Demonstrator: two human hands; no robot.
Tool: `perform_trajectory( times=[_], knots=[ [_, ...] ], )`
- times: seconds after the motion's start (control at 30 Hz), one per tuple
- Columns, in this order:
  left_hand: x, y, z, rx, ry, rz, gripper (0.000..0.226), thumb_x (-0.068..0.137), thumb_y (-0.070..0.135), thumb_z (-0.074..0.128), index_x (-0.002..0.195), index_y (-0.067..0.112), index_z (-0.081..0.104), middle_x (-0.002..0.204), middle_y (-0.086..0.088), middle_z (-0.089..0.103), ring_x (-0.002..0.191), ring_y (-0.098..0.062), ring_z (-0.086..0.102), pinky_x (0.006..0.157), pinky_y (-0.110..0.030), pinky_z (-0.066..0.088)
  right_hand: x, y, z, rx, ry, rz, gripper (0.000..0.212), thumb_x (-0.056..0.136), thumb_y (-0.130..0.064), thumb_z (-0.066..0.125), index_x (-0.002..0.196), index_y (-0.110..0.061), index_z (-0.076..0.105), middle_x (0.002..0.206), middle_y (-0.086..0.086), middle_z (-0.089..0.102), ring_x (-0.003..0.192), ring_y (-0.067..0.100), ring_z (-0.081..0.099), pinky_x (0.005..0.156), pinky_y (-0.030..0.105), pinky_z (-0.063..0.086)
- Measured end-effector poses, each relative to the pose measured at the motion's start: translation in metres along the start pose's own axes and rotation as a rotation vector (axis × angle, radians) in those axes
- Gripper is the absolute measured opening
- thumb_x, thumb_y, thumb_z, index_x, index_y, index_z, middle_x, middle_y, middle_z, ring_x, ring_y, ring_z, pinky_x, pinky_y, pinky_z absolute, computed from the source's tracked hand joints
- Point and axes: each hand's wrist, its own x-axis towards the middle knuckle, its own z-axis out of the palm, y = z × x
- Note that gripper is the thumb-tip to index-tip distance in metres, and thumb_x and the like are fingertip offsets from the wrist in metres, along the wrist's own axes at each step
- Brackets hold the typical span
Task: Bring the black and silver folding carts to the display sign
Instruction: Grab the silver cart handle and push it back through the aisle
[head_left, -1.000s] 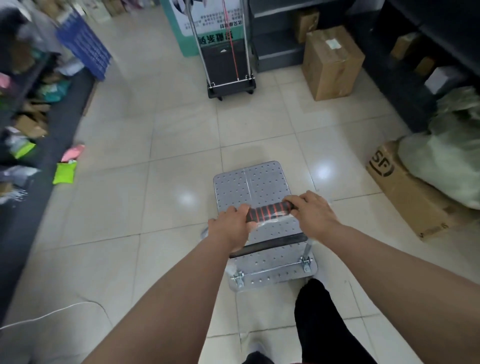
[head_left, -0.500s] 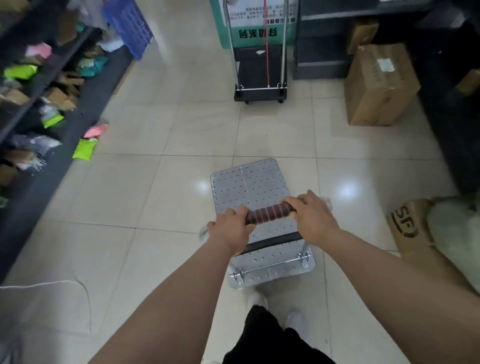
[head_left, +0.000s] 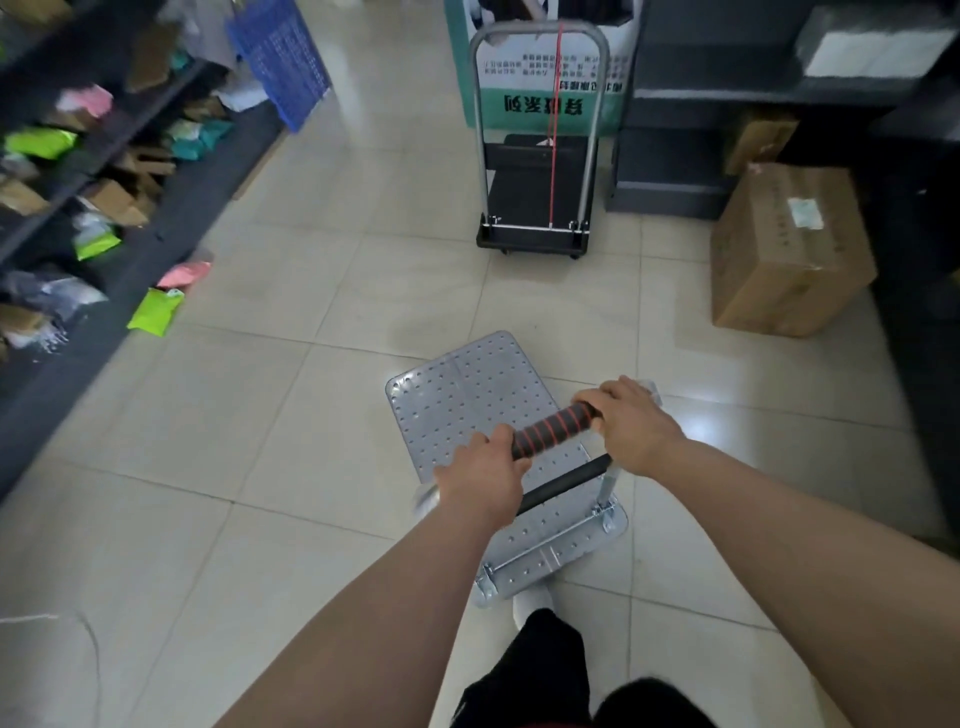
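Along the left wall, dark shelving (head_left: 78, 171) holds loose parcels, with a blue crate (head_left: 280, 57) at its far end. On the tiled floor (head_left: 311, 364) before me stands the silver folding cart (head_left: 467, 410); my left hand (head_left: 480, 480) and right hand (head_left: 631, 428) each clench its red-and-black handle grip (head_left: 553, 431). Farther ahead, the black folding cart (head_left: 535, 192) is parked against the green display sign (head_left: 540, 67). A cardboard box (head_left: 787, 249) sits to the right.

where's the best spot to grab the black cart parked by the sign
Take the black cart by the top crossbar of its upright silver handle, coming from the near side. The handle frame rises from the deck's near edge, and the display sign blocks the far side.
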Motion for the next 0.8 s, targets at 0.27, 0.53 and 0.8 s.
perform_trajectory(
  times=[0.27,0.53,0.8],
  knots=[
    [0.089,0.025,-0.036,-0.059,0.020,-0.071,0.026,0.094,0.044,0.043,0.114,0.028,0.038,0.101,-0.004,0.051,0.089,-0.025,0.050,0.083,-0.049,0.041,0.107,0.016,-0.054,-0.154,-0.005,-0.143,0.040,0.095,-0.016,0.047,0.131,-0.032,0.043,0.126,0.005,0.047,0.123,0.025,0.034,0.105,0.042,0.034],
    [0.170,0.003,-0.085,-0.019,-0.035,-0.293,0.026,0.094,0.039,0.046,0.118,0.034,0.038,0.110,-0.006,0.049,0.099,-0.028,0.050,0.088,-0.056,0.042,0.216,-0.007,-0.083,-0.265,-0.100,-0.364,0.038,0.097,-0.038,0.041,0.134,-0.040,0.037,0.127,0.007,0.049,0.118,0.029,0.038,0.104,0.044,0.034],
    [0.232,-0.019,-0.130,0.082,0.007,-0.473,0.030,0.091,0.028,0.052,0.117,0.027,0.038,0.108,-0.009,0.049,0.101,-0.030,0.050,0.092,-0.052,0.041,0.298,-0.043,-0.098,-0.221,-0.195,-0.468,0.042,0.099,-0.031,0.039,0.138,-0.041,0.031,0.128,0.009,0.048,0.119,0.029,0.040,0.099,0.046,0.041]
  ],
)
